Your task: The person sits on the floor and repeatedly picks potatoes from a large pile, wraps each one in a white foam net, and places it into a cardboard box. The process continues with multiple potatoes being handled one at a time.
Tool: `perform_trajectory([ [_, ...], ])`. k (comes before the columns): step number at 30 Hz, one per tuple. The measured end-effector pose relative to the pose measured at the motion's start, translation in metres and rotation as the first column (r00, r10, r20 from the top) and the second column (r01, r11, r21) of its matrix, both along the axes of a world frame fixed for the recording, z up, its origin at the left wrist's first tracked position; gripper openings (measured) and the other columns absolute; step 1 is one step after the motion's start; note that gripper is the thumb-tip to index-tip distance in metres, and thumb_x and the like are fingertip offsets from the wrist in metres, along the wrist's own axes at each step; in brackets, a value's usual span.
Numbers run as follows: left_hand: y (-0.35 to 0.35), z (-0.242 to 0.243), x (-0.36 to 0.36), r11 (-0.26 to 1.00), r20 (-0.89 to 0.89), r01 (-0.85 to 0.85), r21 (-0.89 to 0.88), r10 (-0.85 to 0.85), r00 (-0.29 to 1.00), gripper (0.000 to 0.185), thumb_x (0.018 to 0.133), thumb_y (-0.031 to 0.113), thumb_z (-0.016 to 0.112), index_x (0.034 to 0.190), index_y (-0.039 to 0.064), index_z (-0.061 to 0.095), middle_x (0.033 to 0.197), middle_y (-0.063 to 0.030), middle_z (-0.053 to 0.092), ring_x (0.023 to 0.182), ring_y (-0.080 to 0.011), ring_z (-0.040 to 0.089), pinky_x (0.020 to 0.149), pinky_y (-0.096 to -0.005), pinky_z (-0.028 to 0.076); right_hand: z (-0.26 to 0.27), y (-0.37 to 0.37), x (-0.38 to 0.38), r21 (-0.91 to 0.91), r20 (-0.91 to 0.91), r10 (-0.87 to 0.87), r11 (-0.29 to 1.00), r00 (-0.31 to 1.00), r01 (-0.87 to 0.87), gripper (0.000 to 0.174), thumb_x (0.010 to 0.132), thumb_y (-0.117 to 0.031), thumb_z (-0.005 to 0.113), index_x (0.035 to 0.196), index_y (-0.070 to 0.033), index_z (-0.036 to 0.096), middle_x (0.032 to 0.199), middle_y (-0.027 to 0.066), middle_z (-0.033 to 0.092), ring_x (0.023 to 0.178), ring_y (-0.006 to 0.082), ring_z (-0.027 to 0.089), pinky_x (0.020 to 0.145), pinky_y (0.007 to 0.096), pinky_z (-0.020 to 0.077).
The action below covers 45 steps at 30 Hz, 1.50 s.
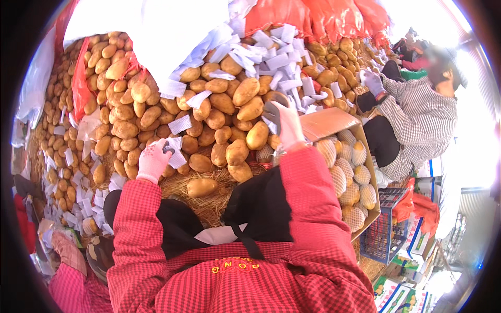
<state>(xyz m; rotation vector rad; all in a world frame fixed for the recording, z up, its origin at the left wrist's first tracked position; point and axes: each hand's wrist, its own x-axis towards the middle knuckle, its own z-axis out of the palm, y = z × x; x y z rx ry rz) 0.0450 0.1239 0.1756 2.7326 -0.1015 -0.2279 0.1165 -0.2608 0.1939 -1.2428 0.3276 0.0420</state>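
My left hand (155, 158), in a pink glove with dark fingertips, pinches a white foam net sleeve (177, 156) at the near edge of a heap of potatoes (223, 101). Farther right, my right hand (282, 117), gloved alike, reaches over the heap with its dark-coated fingers around a potato (277, 98), mostly covered by them. Just right of my right forearm stands an open cardboard box (372, 187) of potatoes in foam nets (346, 172). One loose potato (202, 187) lies on straw (219, 203) between my knees.
Loose foam sleeves (283, 58) lie on the heap, with red mesh bags (313, 19) behind. A blue plastic crate (385, 231) stands right of the box. A co-worker in a checked shirt (419, 117) sits at right; another person's sleeve (68, 285) is at lower left.
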Motion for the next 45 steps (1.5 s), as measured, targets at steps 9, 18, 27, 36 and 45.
perform_trajectory([
  [9,0.007,0.004,-0.009,0.988,0.037,-0.026,-0.154,0.032,0.999,0.037,0.081,0.015,0.071,0.115,0.005,0.060,0.103,-0.0164,0.064,0.097,-0.0366,0.063,0.085,-0.0428,0.051,-0.168,0.130,-0.052,-0.711,-0.655,-0.335,0.576,0.678,-0.403,0.102,0.072,-0.036,0.081,0.148,0.002,0.024,0.148,0.0284,0.027,0.131,0.0434,0.041,0.107,0.0486,0.0415],
  [18,0.015,-0.001,0.013,0.864,0.117,-0.232,-0.448,0.314,0.942,0.034,0.085,0.009,0.065,0.117,-0.002,0.060,0.108,-0.0208,0.065,0.101,-0.0352,0.064,0.089,-0.0404,0.051,-0.152,0.126,-0.070,0.515,-0.277,-0.172,0.804,0.945,0.297,0.052,0.090,-0.038,0.058,0.130,-0.005,0.051,0.114,0.0131,0.063,0.097,0.0272,0.067,0.071,0.0406,0.0582],
  [27,-0.050,-0.013,0.002,-0.416,-0.389,-0.349,-0.840,0.013,0.921,0.034,0.099,0.012,0.054,0.132,0.002,0.053,0.117,-0.0057,0.063,0.103,-0.0172,0.062,0.088,-0.0322,0.052,-0.014,0.157,-0.121,0.407,0.178,0.236,0.866,0.955,-0.290,0.082,0.081,-0.004,0.068,0.152,-0.005,0.025,0.147,0.0139,0.044,0.130,0.0258,0.051,0.099,0.0382,0.0499],
  [36,-0.046,0.032,-0.014,-0.300,-0.405,-0.355,-0.885,0.122,0.906,0.030,0.099,0.017,0.054,0.126,0.004,0.057,0.110,-0.0056,0.066,0.098,-0.0187,0.065,0.083,-0.0337,0.055,0.005,0.134,-0.141,0.736,0.037,0.418,0.603,0.908,-0.308,0.067,0.092,-0.057,0.053,0.139,-0.011,0.044,0.114,0.0145,0.061,0.086,0.0263,0.067,0.069,0.0311,0.0591],
  [45,-0.043,0.033,-0.017,-0.517,-0.436,-0.474,-0.713,-0.202,0.877,0.030,0.100,0.024,0.054,0.121,0.003,0.057,0.101,-0.0073,0.066,0.077,-0.0172,0.064,0.063,-0.0284,0.053,0.013,0.106,-0.151,0.782,0.169,0.292,0.541,0.941,-0.308,0.085,0.080,-0.064,0.063,0.143,-0.012,0.043,0.142,0.0109,0.050,0.123,0.0336,0.055,0.092,0.0455,0.0538],
])
